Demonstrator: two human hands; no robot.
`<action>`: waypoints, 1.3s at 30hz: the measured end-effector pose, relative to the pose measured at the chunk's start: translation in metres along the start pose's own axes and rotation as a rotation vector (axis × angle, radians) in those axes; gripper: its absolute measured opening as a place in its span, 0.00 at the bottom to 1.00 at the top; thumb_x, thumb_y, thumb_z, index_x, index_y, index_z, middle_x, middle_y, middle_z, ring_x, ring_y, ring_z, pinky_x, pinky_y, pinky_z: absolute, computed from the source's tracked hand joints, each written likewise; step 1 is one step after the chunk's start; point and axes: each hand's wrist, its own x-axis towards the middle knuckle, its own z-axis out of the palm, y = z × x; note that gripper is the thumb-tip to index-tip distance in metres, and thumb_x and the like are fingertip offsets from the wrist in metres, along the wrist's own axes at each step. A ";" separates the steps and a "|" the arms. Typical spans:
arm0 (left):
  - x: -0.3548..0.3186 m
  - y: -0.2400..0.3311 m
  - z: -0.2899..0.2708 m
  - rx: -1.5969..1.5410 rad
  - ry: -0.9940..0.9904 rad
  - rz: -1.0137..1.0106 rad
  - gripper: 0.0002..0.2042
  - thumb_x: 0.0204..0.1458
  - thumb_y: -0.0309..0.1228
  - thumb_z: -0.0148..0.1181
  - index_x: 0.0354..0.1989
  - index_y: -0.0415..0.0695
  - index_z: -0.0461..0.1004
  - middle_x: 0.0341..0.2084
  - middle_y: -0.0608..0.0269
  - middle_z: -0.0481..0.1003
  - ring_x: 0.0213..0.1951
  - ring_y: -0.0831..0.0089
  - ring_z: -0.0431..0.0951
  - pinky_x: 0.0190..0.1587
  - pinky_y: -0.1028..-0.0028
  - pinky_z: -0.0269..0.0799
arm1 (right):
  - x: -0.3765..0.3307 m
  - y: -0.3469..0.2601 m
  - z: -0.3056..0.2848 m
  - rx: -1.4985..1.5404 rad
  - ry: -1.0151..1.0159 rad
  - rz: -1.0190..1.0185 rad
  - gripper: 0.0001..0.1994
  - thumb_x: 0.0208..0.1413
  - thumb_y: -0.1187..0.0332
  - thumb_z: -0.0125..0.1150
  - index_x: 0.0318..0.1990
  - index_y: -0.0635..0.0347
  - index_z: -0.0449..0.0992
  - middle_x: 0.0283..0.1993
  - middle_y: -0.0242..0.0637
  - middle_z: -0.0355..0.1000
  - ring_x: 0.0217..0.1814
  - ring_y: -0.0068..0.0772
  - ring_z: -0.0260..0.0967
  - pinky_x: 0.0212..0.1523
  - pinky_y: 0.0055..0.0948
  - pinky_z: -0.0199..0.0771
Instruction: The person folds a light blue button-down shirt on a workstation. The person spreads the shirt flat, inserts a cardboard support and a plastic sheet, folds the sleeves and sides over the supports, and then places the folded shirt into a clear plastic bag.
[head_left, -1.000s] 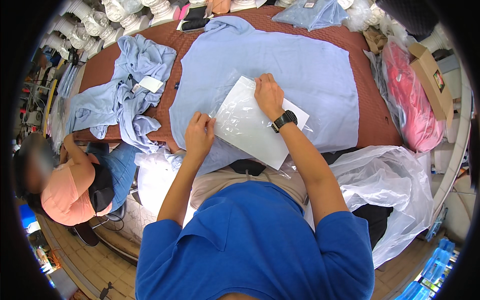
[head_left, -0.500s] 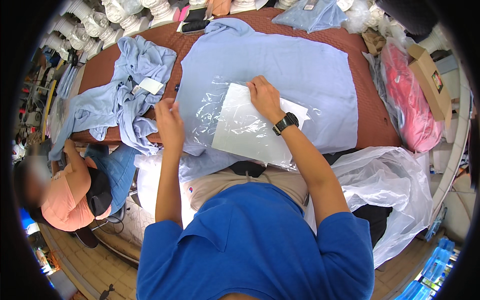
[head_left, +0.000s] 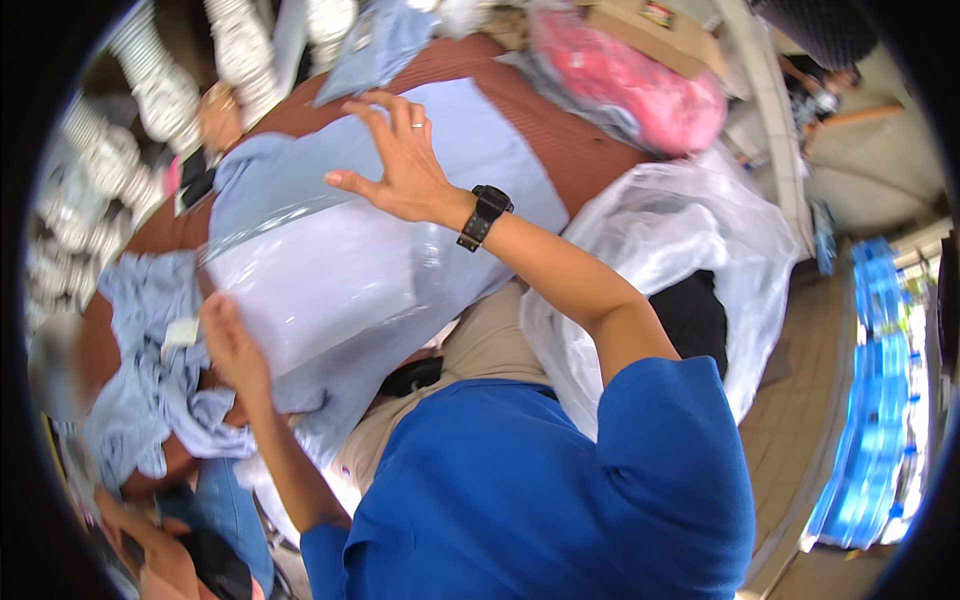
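A light blue garment lies spread flat on the brown-covered table. On top of it rests a clear plastic bag with a white sheet inside. My right hand, with a black watch at the wrist, is over the bag's far right part, fingers spread and holding nothing. Beside the bag's left edge is my left hand, slightly blurred, its fingers stretched out. Whether it touches the bag I cannot tell. A crumpled light blue garment with a white tag lies left of that hand.
White ornate columns line the table's far left side. Wrapped pink-red fabric and a cardboard box lie at the far right. A large translucent plastic bag sits by my right arm. Another person sits at lower left.
The view has swung to the right. My right hand has lifted off the white sheet and spread its fingers; my left hand is now lower along the bag's left edge.
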 end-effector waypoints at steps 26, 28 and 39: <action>-0.039 0.092 0.074 -0.735 -0.520 -0.407 0.18 0.54 0.24 0.69 0.49 0.37 0.69 0.39 0.54 0.81 0.40 0.77 0.78 0.46 0.80 0.72 | -0.313 0.034 -0.446 -0.085 -0.546 1.609 0.08 0.57 0.67 0.62 0.43 0.56 0.81 0.33 0.30 0.76 0.26 0.18 0.67 0.27 0.21 0.71; -0.037 0.086 0.075 -0.699 -0.479 -0.382 0.17 0.54 0.24 0.69 0.49 0.37 0.69 0.39 0.54 0.81 0.40 0.77 0.78 0.46 0.80 0.71 | -0.352 0.065 -0.469 -0.338 -0.595 1.576 0.08 0.55 0.66 0.63 0.41 0.56 0.81 0.34 0.35 0.77 0.31 0.26 0.73 0.30 0.28 0.75; -0.016 0.053 0.052 -0.559 -0.327 -0.261 0.15 0.55 0.27 0.69 0.47 0.34 0.74 0.39 0.60 0.80 0.40 0.78 0.77 0.45 0.79 0.71 | -0.376 0.160 -0.423 -1.204 -0.370 0.871 0.22 0.52 0.65 0.64 0.55 0.58 0.72 0.55 0.49 0.72 0.61 0.55 0.67 0.60 0.50 0.68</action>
